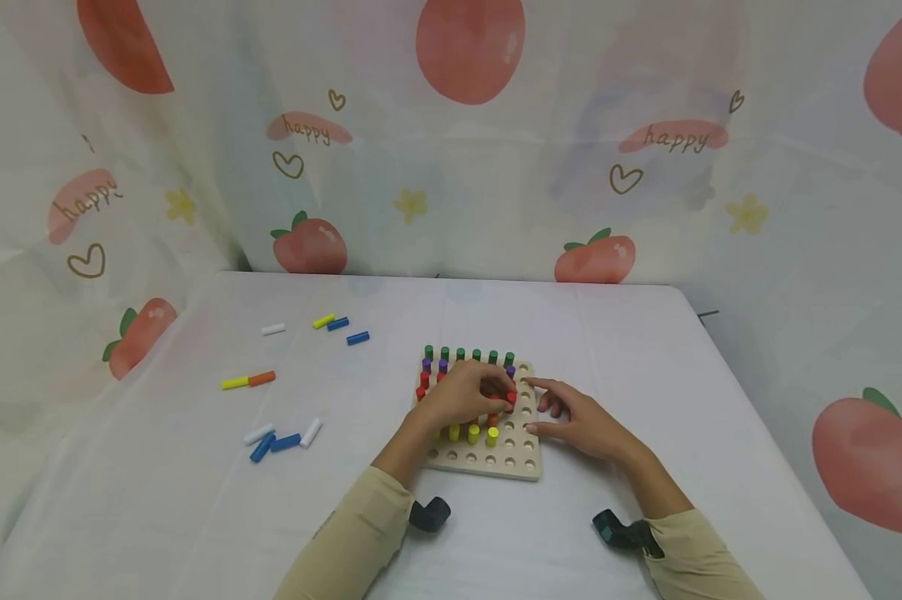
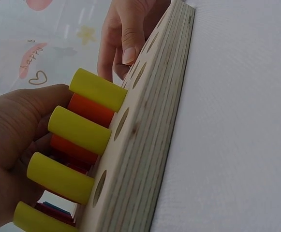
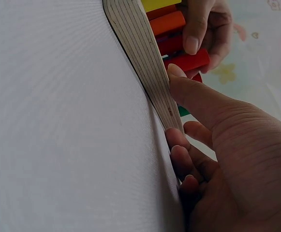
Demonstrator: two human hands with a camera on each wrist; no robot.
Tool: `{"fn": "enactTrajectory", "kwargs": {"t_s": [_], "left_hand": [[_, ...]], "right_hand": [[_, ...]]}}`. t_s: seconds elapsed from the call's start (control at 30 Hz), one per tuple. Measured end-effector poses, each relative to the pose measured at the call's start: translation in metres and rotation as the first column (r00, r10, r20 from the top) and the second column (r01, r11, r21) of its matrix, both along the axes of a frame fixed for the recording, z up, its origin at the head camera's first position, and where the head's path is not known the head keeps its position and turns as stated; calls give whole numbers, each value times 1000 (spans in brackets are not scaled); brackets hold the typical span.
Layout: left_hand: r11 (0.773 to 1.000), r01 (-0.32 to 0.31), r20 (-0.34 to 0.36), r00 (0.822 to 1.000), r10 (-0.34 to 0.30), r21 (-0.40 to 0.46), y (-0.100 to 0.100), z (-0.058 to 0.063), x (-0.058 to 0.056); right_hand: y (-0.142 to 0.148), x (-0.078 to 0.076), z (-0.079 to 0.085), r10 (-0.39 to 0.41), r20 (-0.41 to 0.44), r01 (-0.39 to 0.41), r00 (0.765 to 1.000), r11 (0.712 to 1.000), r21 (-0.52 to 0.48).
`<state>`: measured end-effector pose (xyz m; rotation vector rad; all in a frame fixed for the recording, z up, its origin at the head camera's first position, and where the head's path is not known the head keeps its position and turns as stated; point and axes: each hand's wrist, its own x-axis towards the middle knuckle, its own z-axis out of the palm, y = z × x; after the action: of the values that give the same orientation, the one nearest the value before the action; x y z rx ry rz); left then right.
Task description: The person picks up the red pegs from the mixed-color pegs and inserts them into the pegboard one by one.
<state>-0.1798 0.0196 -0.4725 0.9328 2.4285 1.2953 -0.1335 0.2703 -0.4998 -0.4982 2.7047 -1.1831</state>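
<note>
A square wooden pegboard (image 1: 481, 468) lies flat on the table with rows of coloured pegs standing in its holes. Thumb and fingers of my left hand (image 1: 466, 393) pinch a red peg (image 1: 511, 398) near the board's right side; the same red peg (image 3: 191, 60) shows in the right wrist view. My right hand (image 1: 582, 421) rests against the right edge, index finger and thumb spread apart along it. Green pegs (image 1: 461, 354) fill the far row, with purple pegs (image 1: 443, 367) and red ones nearer. Yellow pegs (image 2: 80, 129) stand in front of orange pegs (image 2: 92, 110).
Loose pegs lie left of the board: a white peg (image 1: 273, 329), a blue peg (image 1: 358, 338), a yellow peg (image 1: 235, 383) end to end with an orange peg (image 1: 262, 378), and a nearer cluster with another blue peg (image 1: 285, 442). A printed curtain (image 1: 481, 192) hangs behind the table.
</note>
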Motion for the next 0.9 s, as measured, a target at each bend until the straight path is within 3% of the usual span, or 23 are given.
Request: {"fn": "enactTrajectory", "kwargs": {"t_s": [0.33, 0.6, 0.77, 0.9], "left_hand": [[1000, 0, -6, 1000, 0, -3, -1, -2, -1], [1000, 14, -32, 999, -15, -21, -15, -4, -2], [998, 14, -74, 997, -18, -57, -33, -1, 2], [993, -8, -114, 993, -5, -115, -60, 7, 7]], "right_hand": [[0, -2, -1, 7, -14, -7, 1000, 1000, 9], [-5, -6, -2, 24, -18, -24, 1000, 1000, 7], [-3, -5, -3, 4, 7, -4, 1000, 1000, 11], [0, -2, -4, -24, 23, 23, 999, 999, 29]]}}
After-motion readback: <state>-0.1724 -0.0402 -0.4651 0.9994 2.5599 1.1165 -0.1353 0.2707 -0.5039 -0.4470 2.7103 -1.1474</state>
